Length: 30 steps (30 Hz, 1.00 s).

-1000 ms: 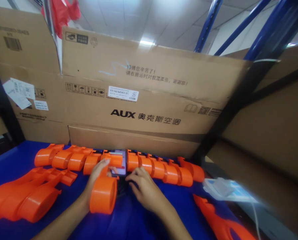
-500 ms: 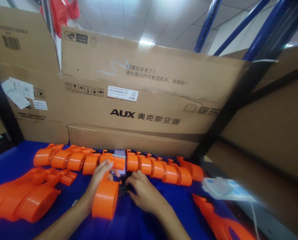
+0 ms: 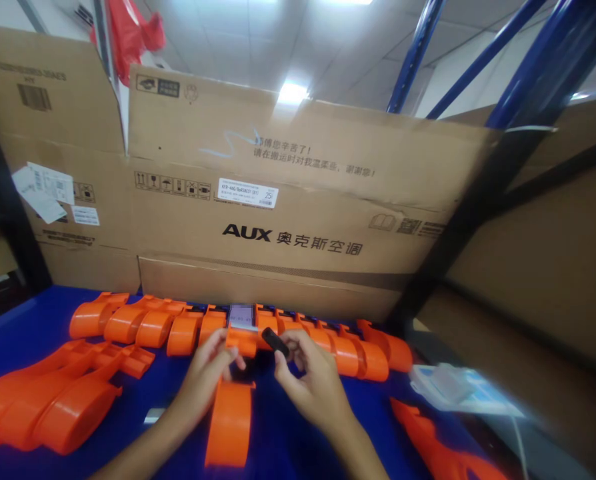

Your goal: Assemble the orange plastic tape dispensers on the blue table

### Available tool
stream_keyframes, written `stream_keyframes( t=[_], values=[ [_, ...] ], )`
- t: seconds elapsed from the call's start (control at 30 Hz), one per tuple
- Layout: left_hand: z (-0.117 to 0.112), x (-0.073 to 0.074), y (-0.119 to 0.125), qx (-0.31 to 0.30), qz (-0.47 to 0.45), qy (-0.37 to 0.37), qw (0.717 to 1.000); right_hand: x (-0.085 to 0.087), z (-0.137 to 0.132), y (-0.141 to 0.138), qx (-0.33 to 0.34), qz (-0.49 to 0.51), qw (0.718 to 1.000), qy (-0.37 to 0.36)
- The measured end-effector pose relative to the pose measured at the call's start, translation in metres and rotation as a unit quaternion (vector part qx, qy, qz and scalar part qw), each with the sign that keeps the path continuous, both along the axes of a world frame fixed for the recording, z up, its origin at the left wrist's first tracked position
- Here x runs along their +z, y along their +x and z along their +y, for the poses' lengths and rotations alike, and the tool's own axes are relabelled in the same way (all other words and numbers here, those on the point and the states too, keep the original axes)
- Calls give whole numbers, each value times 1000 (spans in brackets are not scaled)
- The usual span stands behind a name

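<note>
My left hand (image 3: 209, 360) is closed around the narrow neck of an orange plastic part (image 3: 229, 427). This part has a broad ring at its lower end and a short tube-like head at the top, and its neck is mostly hidden by my fingers. Between the thumb and fingers of my right hand (image 3: 312, 377) is a small black oblong piece (image 3: 275, 341). The black piece is raised just right of the orange head, apart from it. Behind my hands, a phone (image 3: 242, 316) with a lit screen stands amid the row of similar parts.
Several like orange parts (image 3: 155, 328) line the back of the blue table surface (image 3: 173, 420). More lie at left (image 3: 73, 407) and right (image 3: 443, 453). A cardboard panel (image 3: 288, 220) rises behind. A white power strip (image 3: 465, 393) with a cable sits at right.
My right hand has come up from the table with the black piece now visible in its fingers. My left hand has shifted right and slightly down with the orange part, turning it somewhat.
</note>
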<state>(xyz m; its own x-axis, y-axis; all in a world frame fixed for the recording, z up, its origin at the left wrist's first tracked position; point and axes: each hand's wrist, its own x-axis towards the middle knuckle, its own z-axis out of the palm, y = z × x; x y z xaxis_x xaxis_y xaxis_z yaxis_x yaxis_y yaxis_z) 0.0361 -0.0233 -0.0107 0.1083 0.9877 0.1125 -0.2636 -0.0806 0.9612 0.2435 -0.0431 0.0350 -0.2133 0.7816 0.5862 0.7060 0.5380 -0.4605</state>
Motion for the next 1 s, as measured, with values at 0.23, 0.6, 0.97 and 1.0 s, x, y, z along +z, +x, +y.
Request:
stream_keyframes(
  t=[0.23, 0.6, 0.97, 1.0],
  values=[
    [-13, 1, 8, -14, 26, 23, 999, 0, -10, -15, 55, 5, 997, 59],
    [-18, -2, 9, -34, 26, 24, 999, 0, -12, -18, 79, 15, 994, 67],
    [-23, 4, 13, -14, 5, 11, 1000, -3, -13, -21, 84, 25, 994, 64],
    [-22, 4, 14, -14, 1, 8, 1000, -3, -13, -22, 89, 28, 994, 60]
  ],
)
